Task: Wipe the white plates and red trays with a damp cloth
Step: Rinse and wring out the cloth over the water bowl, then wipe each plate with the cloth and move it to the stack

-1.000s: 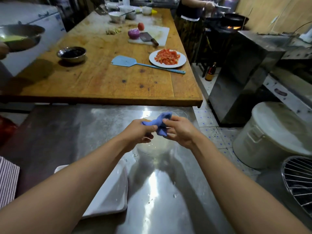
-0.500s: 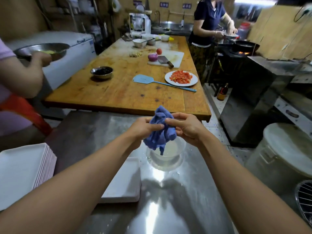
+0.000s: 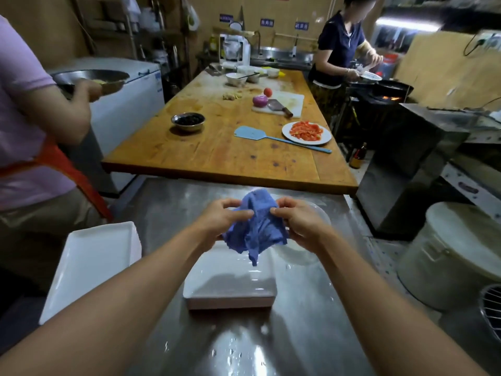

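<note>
At the far left a stack of white rectangular plates (image 3: 89, 264) sits on the steel counter (image 3: 298, 335), its long axis running away from the camera and leaning slightly right. Right of it, near the counter's middle, a second white rectangular plate (image 3: 230, 280) lies flat on a low pile with pinkish edges, its near short side facing the wearer.

Above that plate's far end the left hand (image 3: 219, 221) pinches the crumpled blue cloth (image 3: 254, 229): thumb and forefinger are closed on the fabric's left upper edge, and the remaining fingers are curled loosely around it. The cloth hangs bunched between the hands, wider at the top, with one corner pointing straight down toward the plate without touching it. The right hand (image 3: 301, 221) grips the cloth's right edge the same way, thumb tip pressed to the fabric and fingers curled behind. A clear plastic bowl (image 3: 309, 251) stands on the counter just beyond and under the right hand.
</note>
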Demonstrator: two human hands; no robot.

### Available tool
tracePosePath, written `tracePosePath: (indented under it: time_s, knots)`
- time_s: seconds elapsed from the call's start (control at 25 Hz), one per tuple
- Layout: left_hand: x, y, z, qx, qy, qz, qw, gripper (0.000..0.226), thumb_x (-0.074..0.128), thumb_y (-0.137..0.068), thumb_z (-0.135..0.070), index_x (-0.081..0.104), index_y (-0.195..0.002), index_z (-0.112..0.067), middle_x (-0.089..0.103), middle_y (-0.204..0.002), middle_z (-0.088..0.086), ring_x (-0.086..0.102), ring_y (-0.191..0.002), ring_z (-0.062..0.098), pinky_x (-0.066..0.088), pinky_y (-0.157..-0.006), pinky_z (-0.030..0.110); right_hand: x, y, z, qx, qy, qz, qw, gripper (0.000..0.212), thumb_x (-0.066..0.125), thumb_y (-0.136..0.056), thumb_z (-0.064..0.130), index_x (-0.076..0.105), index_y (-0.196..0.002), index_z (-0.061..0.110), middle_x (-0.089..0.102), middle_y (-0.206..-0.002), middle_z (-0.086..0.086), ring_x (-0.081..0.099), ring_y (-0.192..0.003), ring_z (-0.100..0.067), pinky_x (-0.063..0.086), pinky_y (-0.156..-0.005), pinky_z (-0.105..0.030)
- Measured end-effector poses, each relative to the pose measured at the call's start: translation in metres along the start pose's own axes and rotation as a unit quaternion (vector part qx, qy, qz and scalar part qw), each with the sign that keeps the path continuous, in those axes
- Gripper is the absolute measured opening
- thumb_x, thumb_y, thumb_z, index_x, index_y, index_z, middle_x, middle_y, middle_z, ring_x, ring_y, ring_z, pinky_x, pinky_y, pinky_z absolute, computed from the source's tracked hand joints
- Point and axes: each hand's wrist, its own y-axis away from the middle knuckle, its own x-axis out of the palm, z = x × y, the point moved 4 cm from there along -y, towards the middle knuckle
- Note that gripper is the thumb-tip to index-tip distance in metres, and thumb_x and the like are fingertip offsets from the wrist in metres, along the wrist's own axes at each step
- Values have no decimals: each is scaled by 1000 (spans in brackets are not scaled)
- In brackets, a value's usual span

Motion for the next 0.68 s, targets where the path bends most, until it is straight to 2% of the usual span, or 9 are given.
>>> tracePosePath:
  time_s: [0.08,0.12,0.2,0.28,0.36,0.44,0.52,0.6,0.68]
  knots:
    - [-23,7,13,8,-30,-35,999,20,63,-83,-3,60,-87,-22,65,-79,5,64,-66,17,51,-56,28,23,10,-7,2,-5,-7,1000,8,46,-96,8,53,-93,11,58,-80,-8,59,-67,-16,48,-56,-27]
    - [-36,10,20,7,-43,-56,997,20,62,-83,-2,59,-88,-21,65,-78,6,63,-67,18,52,-57,28,35,15,-11,5,-10,-12,1000,8,46,-96,7,52,-94,10,57,-80,-9,58,-67,-16,47,-54,-26]
    - [-56,16,39,11,-78,-77,994,14,62,-84,-9,60,-95,-18,65,-79,6,63,-71,20,49,-56,26,53,25,-22,11,-25,-32,999,9,45,-95,4,51,-92,10,56,-81,-11,58,-64,-17,47,-51,-24]
    - [-70,19,58,10,-97,-79,992,12,61,-86,-17,61,-97,-16,67,-85,6,67,-72,20,45,-55,25,63,31,-32,19,-33,-85,996,13,44,-94,-1,51,-90,9,56,-81,-11,57,-63,-18,48,-50,-23]
    - [-81,20,75,16,-132,-94,987,10,62,-87,-23,62,-96,-18,68,-94,6,68,-79,21,49,-63,28,63,35,-40,19,-24,-162,986,18,43,-90,-6,53,-87,9,56,-78,-11,55,-60,-17,46,-45,-20]
    - [-91,21,87,17,-191,-107,976,14,63,-85,-26,64,-98,-19,67,-101,4,65,-88,22,51,-77,31,58,36,-43,2,52,-244,968,19,44,-87,-5,54,-88,10,57,-77,-9,55,-58,-15,43,-42,-18]
    - [-97,19,101,1,-235,-107,966,24,64,-84,-26,63,-106,-18,66,-108,3,62,-95,20,45,-79,27,55,35,-43,-37,189,-306,932,15,47,-86,0,54,-85,13,57,-77,-5,55,-60,-12,41,-44,-18]
    - [-98,18,114,-20,-260,-99,960,34,64,-84,-27,59,-116,-16,63,-117,4,58,-102,21,41,-80,26,60,32,-48,-72,307,-326,891,10,50,-84,2,55,-86,10,58,-83,-8,56,-68,-19,45,-54,-26]
    - [-95,18,128,-42,-280,-86,955,38,63,-85,-26,55,-120,-13,60,-119,5,55,-100,21,40,-80,26,71,21,-67,-66,383,-290,875,10,52,-84,3,58,-92,4,59,-96,-16,58,-84,-31,46,-69,-35]
